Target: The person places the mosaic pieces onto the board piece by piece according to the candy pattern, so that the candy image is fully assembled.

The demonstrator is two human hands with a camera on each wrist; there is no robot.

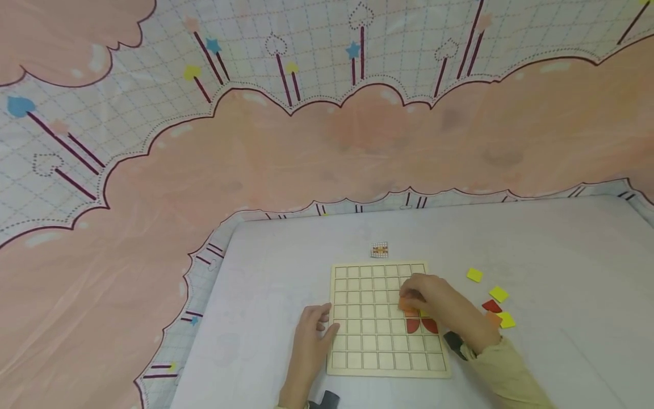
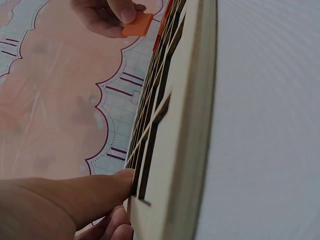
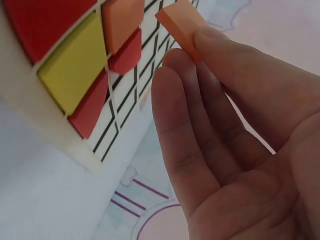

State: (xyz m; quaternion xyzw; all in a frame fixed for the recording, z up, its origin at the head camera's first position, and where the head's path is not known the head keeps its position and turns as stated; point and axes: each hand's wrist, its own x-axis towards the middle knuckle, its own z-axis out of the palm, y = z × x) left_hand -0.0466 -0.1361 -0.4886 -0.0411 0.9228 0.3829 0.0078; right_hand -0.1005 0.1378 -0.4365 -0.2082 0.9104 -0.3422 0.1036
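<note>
My right hand (image 1: 434,298) pinches an orange square tile (image 3: 182,25) between thumb and fingers, above the gridded wooden board (image 1: 357,360). Below it on the board lie an orange tile (image 3: 122,22), a yellow tile (image 3: 75,65) and several red curved pieces (image 1: 413,325); in the head view the hand partly covers this group. My left hand (image 1: 310,341) rests at the board's left edge, its thumb touching the rim and its other fingers loosely bent. The left wrist view shows that thumb on the board's side and the held orange tile (image 2: 137,25) beyond.
Loose yellow tiles (image 1: 474,275), a red piece (image 1: 492,306) and an orange tile (image 1: 494,319) lie on the white table (image 1: 265,284) right of the board. A small patterned card (image 1: 379,250) is behind the board. Dark wrist straps show at both wrists.
</note>
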